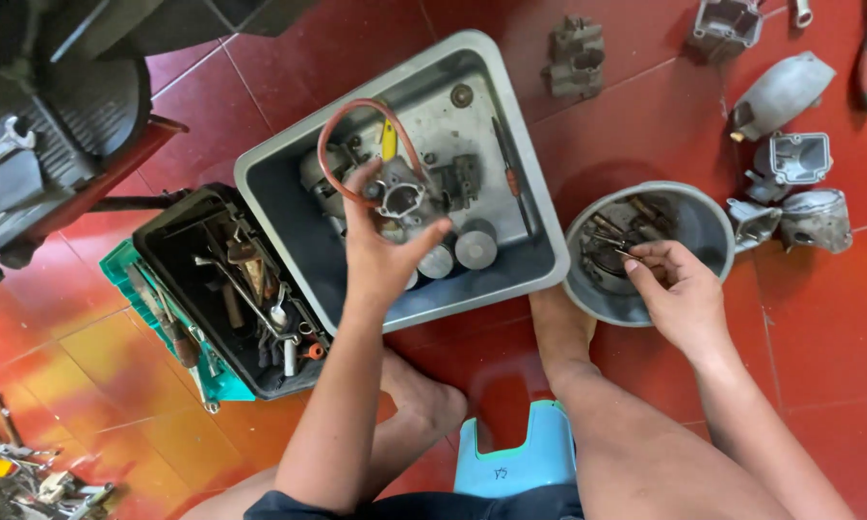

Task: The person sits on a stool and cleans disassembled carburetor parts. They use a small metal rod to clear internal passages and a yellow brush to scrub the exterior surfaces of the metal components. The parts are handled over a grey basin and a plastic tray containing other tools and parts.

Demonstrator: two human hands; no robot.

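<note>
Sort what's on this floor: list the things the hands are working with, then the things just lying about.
In hand:
- carburetor body, held by the left hand over the grey tray
- round metal bowl of small parts, right hand picking in it

Lying about:
- open toolbox
- metal castings on the red tiles
- blue stool

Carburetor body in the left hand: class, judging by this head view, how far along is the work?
Looks done: casings lie apart on the red floor. In hand: left hand holds the carburetor body over the grey tray; right hand picks among small parts in the round bowl. Left: cylinders wait in the tray.
</note>
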